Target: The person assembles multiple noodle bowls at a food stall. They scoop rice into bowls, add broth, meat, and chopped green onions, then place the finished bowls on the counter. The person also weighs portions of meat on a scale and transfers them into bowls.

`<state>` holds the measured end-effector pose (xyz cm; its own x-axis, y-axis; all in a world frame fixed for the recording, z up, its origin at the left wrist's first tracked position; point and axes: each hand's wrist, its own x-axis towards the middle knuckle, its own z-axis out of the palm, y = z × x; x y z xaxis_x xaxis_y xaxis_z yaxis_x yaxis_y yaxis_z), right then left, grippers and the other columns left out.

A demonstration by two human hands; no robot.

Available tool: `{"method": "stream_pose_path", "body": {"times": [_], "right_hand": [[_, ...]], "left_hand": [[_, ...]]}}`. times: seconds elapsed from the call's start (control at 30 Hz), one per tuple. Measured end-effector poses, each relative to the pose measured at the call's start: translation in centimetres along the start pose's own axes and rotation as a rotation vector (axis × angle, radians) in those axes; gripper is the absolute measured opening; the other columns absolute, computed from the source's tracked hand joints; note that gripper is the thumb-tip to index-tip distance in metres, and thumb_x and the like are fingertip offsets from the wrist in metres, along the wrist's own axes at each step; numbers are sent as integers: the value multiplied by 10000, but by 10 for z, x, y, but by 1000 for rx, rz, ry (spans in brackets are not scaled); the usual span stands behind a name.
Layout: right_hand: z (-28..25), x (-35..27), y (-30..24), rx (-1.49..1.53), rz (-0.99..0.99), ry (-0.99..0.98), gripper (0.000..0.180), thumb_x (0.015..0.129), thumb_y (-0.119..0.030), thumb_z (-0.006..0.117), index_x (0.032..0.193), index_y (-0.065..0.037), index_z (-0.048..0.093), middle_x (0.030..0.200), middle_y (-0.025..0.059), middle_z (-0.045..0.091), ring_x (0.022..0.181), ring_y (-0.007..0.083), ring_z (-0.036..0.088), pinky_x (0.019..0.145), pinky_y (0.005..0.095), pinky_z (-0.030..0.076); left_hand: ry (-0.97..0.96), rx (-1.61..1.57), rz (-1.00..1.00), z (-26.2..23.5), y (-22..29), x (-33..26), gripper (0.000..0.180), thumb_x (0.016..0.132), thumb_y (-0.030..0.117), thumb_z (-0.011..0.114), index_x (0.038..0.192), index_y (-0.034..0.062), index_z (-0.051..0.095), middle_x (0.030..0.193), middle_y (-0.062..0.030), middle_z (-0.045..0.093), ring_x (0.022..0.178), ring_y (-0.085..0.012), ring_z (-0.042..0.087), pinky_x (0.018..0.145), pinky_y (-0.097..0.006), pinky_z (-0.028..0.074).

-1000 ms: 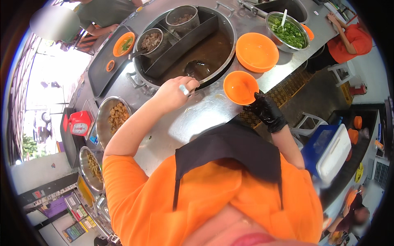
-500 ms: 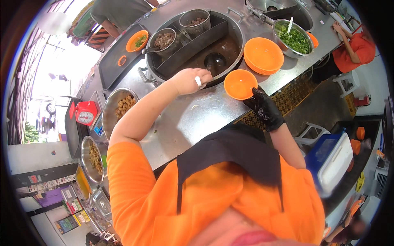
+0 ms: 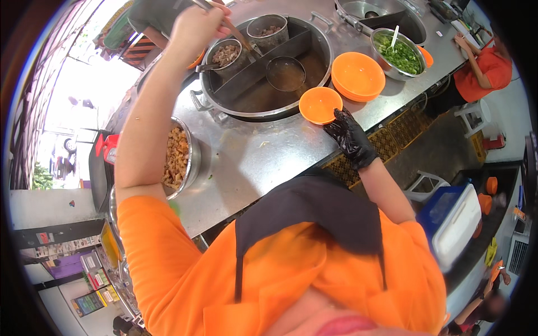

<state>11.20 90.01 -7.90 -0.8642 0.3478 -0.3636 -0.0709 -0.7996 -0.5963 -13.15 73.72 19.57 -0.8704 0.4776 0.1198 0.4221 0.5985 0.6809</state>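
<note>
Just above centre of the frame, the small orange bowl point(image 3: 320, 105) sits on the steel counter point(image 3: 263, 151), its rim pinched by the black-gloved right hand point(image 3: 348, 136); upper left, the bare left hand point(image 3: 197, 25) grips a ladle handle point(image 3: 235, 31) over the divided pot point(image 3: 263, 67); stacked orange bowls point(image 3: 357, 75) lie beside.

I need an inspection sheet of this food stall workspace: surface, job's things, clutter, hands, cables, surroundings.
Surface: steel counter, mostly bare near the person.
Job's things: small orange bowl at the rim of the big divided pot; ladle lies in the broth.
Clutter: stack of orange bowls, bowl of chopped greens, metal bowl of fried pieces.
Hands: left hand, bare, raised, grips a long handle; right hand, black glove, holds the small orange bowl.
Cables: nothing seen.
Surroundings: another person in orange; blue cooler.
</note>
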Motion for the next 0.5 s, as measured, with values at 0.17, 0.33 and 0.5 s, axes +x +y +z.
{"method": "stream_pose_path", "body": {"times": [0.17,0.33,0.5], "right_hand": [[13,14,-1,-9,-57,-50,434,928,-161,585,1323,-57,441,1185,111,582,1049,206,617,881,334,538],[17,43,16,47,-78,-72,402,909,-146,611,1274,-59,466,1142,107,598,1008,203,629,835,320,554],[15,63,31,82,-113,-67,464,867,-92,664,1278,-78,449,1131,120,582,962,223,636,799,341,566]], "left_hand": [[231,-84,197,-45,31,-19,202,831,116,494,849,12,667,764,-110,671,647,-160,640,554,-279,518],[266,-249,258,-80,37,-42,176,828,93,502,879,-3,640,784,-116,666,640,-168,644,573,-266,545],[287,-271,295,-78,39,-57,166,821,82,502,858,-17,630,771,-121,653,631,-181,638,569,-251,543]]}}
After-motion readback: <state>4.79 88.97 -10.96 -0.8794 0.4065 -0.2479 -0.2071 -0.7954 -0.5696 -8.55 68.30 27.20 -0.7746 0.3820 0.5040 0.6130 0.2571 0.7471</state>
